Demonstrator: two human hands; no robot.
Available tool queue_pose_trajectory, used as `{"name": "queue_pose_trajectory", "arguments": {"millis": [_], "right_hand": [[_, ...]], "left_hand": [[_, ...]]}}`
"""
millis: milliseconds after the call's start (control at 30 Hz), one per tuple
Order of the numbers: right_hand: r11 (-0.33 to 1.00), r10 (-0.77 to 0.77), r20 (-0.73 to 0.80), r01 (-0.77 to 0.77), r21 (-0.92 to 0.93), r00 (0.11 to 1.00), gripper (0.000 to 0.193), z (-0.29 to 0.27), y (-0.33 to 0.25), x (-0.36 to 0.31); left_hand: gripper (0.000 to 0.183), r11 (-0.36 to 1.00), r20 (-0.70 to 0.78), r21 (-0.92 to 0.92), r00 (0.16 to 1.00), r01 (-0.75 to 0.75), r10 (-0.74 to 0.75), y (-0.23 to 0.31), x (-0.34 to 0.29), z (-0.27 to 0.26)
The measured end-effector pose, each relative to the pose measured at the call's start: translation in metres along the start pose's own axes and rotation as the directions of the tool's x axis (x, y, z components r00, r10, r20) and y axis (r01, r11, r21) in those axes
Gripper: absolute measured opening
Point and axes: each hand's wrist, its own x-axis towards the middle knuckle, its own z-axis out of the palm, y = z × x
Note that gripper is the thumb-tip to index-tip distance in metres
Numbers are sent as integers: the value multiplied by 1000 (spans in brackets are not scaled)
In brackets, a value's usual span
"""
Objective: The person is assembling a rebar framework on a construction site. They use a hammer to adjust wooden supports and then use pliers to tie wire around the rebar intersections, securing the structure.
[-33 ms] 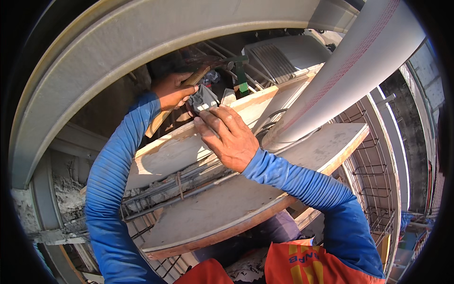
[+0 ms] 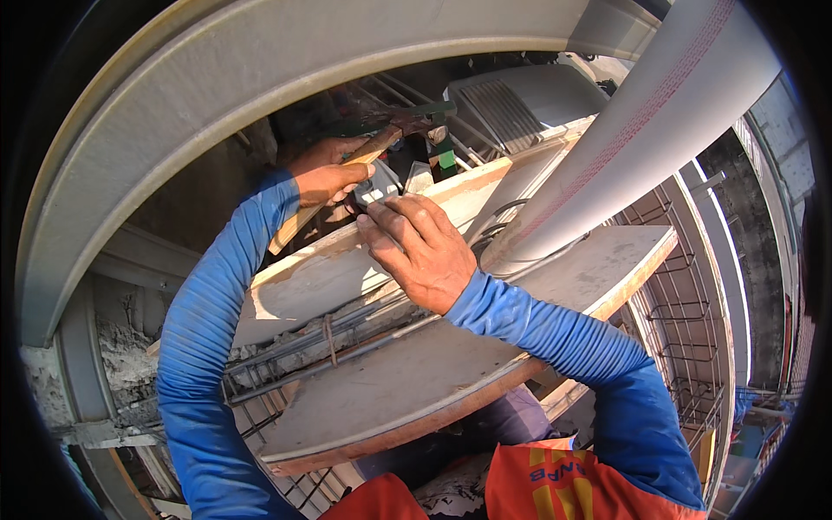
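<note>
My left hand (image 2: 325,178) is closed around the wooden handle of a hammer (image 2: 368,154), whose dark metal head (image 2: 414,120) points up and to the right. My right hand (image 2: 425,251) rests on the upper edge of a pale wooden board (image 2: 303,282), fingertips pinching a small grey metal piece (image 2: 380,192) right below the left hand. The two hands almost touch. Both arms wear blue sleeves. What the fingertips hold is partly hidden.
A bundle of tied steel bars (image 2: 329,334) runs under the board, above a wide plywood panel (image 2: 451,364). A thick white pipe (image 2: 624,147) slants across the right. A curved grey beam (image 2: 217,95) arches overhead. A wire rebar cage (image 2: 685,347) drops away at the right.
</note>
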Motion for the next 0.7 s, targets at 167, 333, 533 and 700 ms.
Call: {"name": "queue_pose_trajectory", "arguments": {"millis": [167,333,533,700], "right_hand": [[995,-44,-86,52,90,995,39,10,18,15],[993,-119,-128,120,2,985,29,14,29,34],[994,-94,-211,102,30,973,36,24,30,32],[995,-98,-170,101,14,981,38,26,29,34]], "left_hand": [[56,996,96,-24,991,-90,92,-1,6,11],[61,991,-34,-115,998,-65,61,5,-10,-16],[39,975,88,19,972,-223,220,6,-8,6],[35,980,-18,-154,992,-124,122,-9,-3,-8]]}}
